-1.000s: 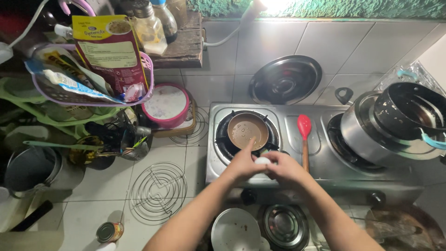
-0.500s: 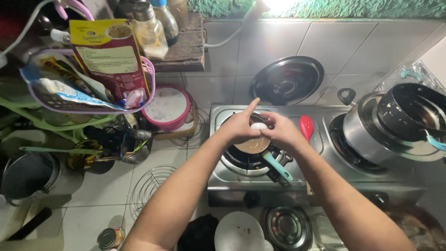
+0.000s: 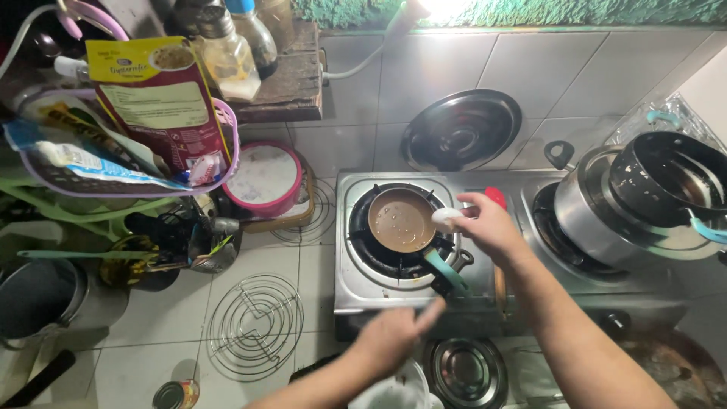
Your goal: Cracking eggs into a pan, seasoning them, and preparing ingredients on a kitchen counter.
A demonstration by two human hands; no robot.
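since half a second ago the two hands have come apart: both were bunched over the small round brown-coated frying pan (image 3: pixel 401 220), and now the left hand (image 3: pixel 394 338) has dropped down to the front edge of the steel two-burner gas stove (image 3: pixel 356 291), while the right hand (image 3: pixel 488 226) sits just right of the pan's rim. the pan is uncovered now and sits on the left burner, its teal handle (image 3: pixel 447 270) pointing toward the person.

the right hand is closed around a small white egg-like object (image 3: pixel 445 217), held at the fingertips touching or just beside the pan rim. the left hand looks loosely open, index finger stretched toward the handle's end but apart from it; it holds nothing that shows. judging by this, the white thing has been carried to the pan, and the pan surface looks bare of food.

hard to make out: whether the white object is whole or cracked, and whether the burner is lit. the red spatula (image 3: pixel 495 198) is mostly hidden behind the right hand. the left hand is motion-blurred. a white bowl-like thing (image 3: pixel 394 394) under the left wrist is cut off by the bottom edge.
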